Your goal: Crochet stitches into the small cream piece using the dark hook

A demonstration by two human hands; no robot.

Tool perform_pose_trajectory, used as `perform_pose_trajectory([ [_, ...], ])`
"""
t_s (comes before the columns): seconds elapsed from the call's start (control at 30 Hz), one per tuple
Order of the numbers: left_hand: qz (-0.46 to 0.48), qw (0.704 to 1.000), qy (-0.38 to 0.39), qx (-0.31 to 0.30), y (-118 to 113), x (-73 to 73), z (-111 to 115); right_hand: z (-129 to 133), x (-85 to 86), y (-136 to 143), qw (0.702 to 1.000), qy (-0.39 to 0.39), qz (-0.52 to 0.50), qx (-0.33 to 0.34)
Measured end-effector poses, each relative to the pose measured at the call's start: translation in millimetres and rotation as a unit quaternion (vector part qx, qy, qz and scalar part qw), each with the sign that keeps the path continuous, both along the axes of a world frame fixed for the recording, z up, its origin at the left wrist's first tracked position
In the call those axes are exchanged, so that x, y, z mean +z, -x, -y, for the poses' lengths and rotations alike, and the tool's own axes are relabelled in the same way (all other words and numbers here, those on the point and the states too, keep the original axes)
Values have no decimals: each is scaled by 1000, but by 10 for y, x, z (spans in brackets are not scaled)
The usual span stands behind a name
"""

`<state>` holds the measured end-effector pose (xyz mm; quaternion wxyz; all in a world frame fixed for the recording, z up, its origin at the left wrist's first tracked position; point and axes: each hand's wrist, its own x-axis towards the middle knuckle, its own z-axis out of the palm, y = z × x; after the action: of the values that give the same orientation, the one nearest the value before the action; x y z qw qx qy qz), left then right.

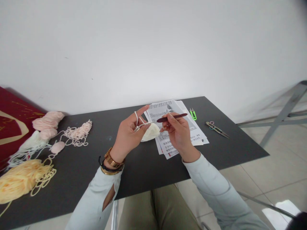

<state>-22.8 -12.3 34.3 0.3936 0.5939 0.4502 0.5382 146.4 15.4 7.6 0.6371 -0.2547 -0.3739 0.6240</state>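
My right hand (176,127) grips a crochet hook (172,118) by its dark brown handle, the thin tip pointing left. Opposite it, my left hand (134,129) pinches white yarn (137,118) between thumb and fingers, with a strand looped round the raised index finger. The hook's tip reaches the yarn at the left thumb; the stitches there are too small to make out. Just behind the left fingertips is a cream-white ball of yarn (151,132), partly hidden by that hand. Both hands are above the dark table (144,169).
Printed sheets (196,135) lie beneath my right hand. To their right are green thread snips (192,114) and metal scissors (217,129). On the left lie pink yarn (78,132), white yarn (30,145) and yellow yarn (21,180), beside a red bag (14,124). A white wall (153,51) stands behind.
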Motion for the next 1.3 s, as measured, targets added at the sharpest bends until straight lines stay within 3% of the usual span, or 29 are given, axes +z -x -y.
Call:
perform_pose_trajectory([
  [0.2, 80, 996, 17, 38, -110, -84, -12, -4, -40, 28, 991, 101, -28, 86],
  [0.3, 129, 991, 26, 40, -198, -135, -8, 11, -49, 43, 989, 109, -37, 98],
  [0.53, 195, 976, 33, 92, -276, -178, -15, 42, -41, 110, 999, 49, 3, 19],
  [0.67, 221, 967, 50, 118, -319, -212, -18, 115, -97, 153, 988, -49, 129, -69],
  [0.73, 251, 959, 59, 121, -332, -224, -23, 161, -139, 156, 953, -164, 216, -137],
  [0.83, 314, 941, 76, 96, -302, -198, -36, 195, -190, 122, 842, -389, 325, -184],
  [0.9, 346, 932, 95, 60, -240, -148, -49, 191, -199, 81, 786, -471, 354, -189],
  [0.93, 349, 930, 109, 36, -200, -117, -56, 184, -196, 62, 779, -483, 352, -188],
  [1.0, 338, 930, 144, -27, -112, -57, -68, 167, -177, 38, 809, -461, 317, -180],
  [1.1, 313, 930, 171, -88, -10, 1, -74, 145, -145, 48, 910, -338, 207, -122],
  [1.17, 315, 927, 173, -107, 16, 15, -71, 131, -132, 69, 959, -242, 130, -65],
  [1.3, 320, 929, 148, -110, 0, 24, -59, 101, -115, 75, 990, -135, 48, 10],
])
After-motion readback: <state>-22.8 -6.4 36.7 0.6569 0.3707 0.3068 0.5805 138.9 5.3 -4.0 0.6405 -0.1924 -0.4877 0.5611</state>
